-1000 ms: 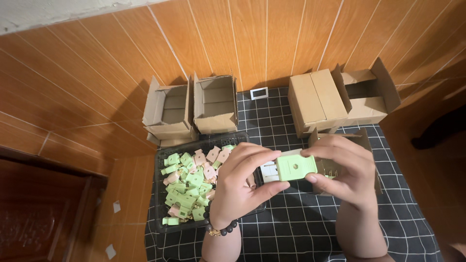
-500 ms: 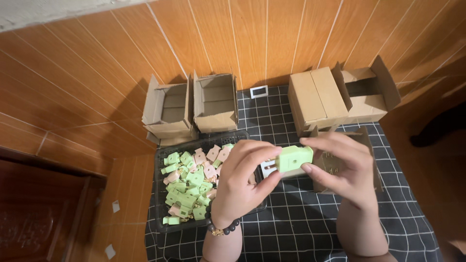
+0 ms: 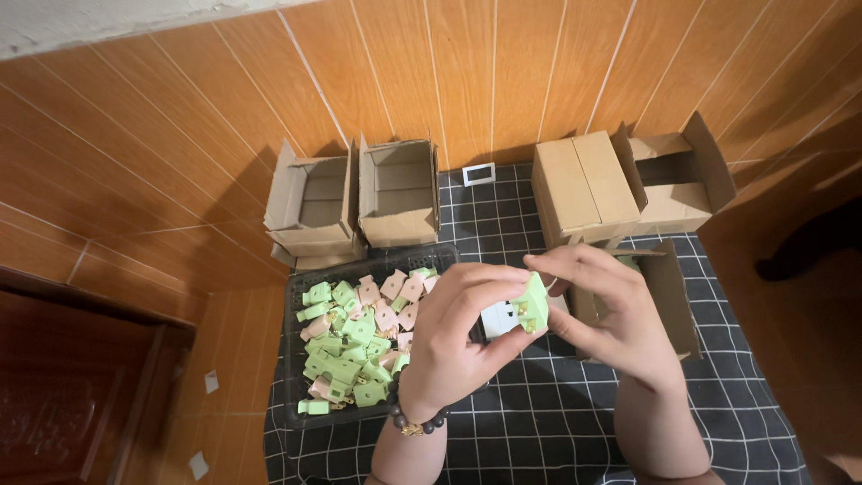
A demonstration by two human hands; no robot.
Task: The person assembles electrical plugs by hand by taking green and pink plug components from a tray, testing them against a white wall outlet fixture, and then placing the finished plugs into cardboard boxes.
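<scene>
Tray: a dark tray (image 3: pixel 296 359) sits on the left of the checked cloth (image 3: pixel 557 440), full of small green and pink plugs (image 3: pixel 355 346).
Open boxes: two open brown boxes (image 3: pixel 355 198) stand side by side behind the tray.
Left hand: the left hand (image 3: pixel 453 337) has its fingers curled around a white piece (image 3: pixel 499 319) and touches the green plug.
Green plug: the green plug (image 3: pixel 532 304) is up in the air, between both hands, right of the tray.
Right hand: the right hand (image 3: pixel 611 314) pinches the green plug with its fingertips.
Right boxes: a shut box (image 3: pixel 584 184) and more open boxes are behind the hands.
</scene>
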